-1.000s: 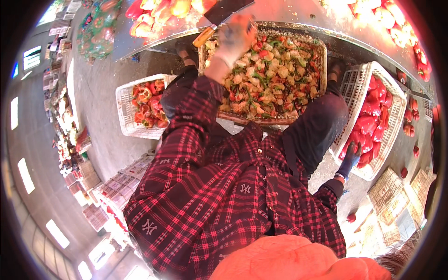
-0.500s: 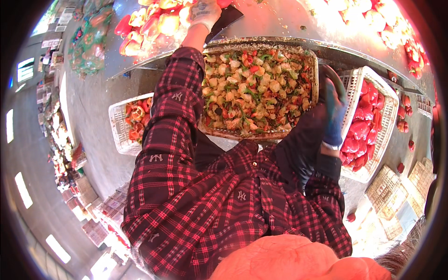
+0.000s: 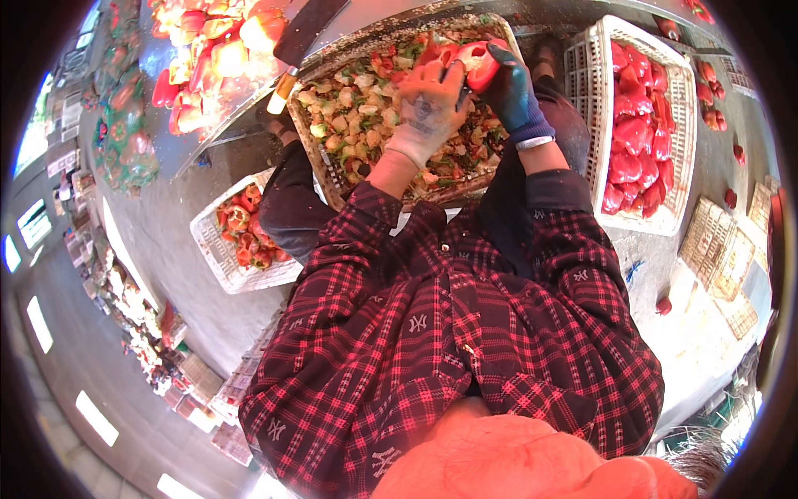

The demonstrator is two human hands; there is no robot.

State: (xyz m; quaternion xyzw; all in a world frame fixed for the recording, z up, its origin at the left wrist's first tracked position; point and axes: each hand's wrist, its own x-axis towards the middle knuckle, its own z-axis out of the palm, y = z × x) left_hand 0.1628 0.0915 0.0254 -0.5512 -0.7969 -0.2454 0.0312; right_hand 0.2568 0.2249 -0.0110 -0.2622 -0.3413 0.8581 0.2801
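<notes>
My left hand [image 3: 428,108], in a stained pale glove, is closed on a red bell pepper [image 3: 476,68] above a crate [image 3: 312,160]. The right hand [image 3: 514,98], in a blue and dark glove, grips the same pepper from its right side. The pepper looks opened, with paler flesh showing; whether it is one piece or two I cannot tell. Below the hands, the crate is full of pepper cores [image 3: 349,104] with seeds and green stems. A knife [image 3: 306,35] with a broad dark blade and a light handle lies at the metal table's edge, left of the crate.
Red peppers [image 3: 218,58] are heaped on the metal table [image 3: 241,104] at the far left. A white crate [image 3: 594,125] of red peppers stands at right, and a smaller one [image 3: 218,254] at left. Loose peppers [image 3: 712,96] and flattened woven crates [image 3: 716,245] lie on the right floor.
My left hand has come back from the pepper heap on the table to above the crate of cores. The right hand has moved inward to meet it, and a red pepper is now between them.
</notes>
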